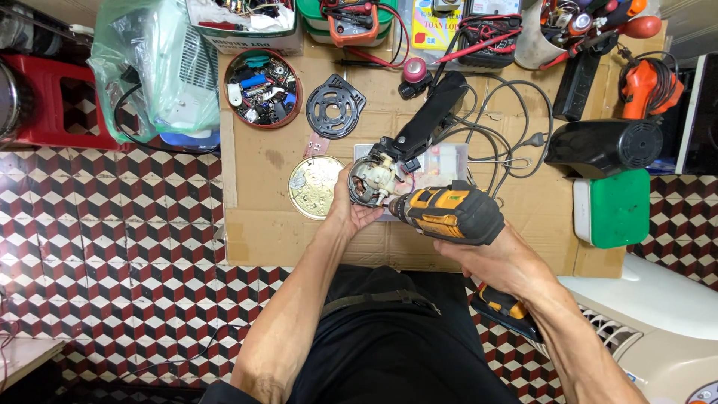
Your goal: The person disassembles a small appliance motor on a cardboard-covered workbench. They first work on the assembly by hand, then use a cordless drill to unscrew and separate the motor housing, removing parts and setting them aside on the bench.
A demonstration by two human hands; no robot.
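The left hand (351, 213) cups the small electric motor (374, 179) from below, fingers curled snugly round its housing, likely to brace it against twisting. The right hand (497, 262) is wrapped shut on the grip of the yellow-and-black cordless drill (449, 213), whose nose meets the motor's near side. The motor sits over the middle of the cardboard sheet (262, 232); left of the motor lies a round gold lid (314, 187), and beyond it a black ring-shaped plate (334, 107).

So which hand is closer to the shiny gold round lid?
Left. The left hand holds the motor right beside the gold lid; the right hand grips the drill, farther away.
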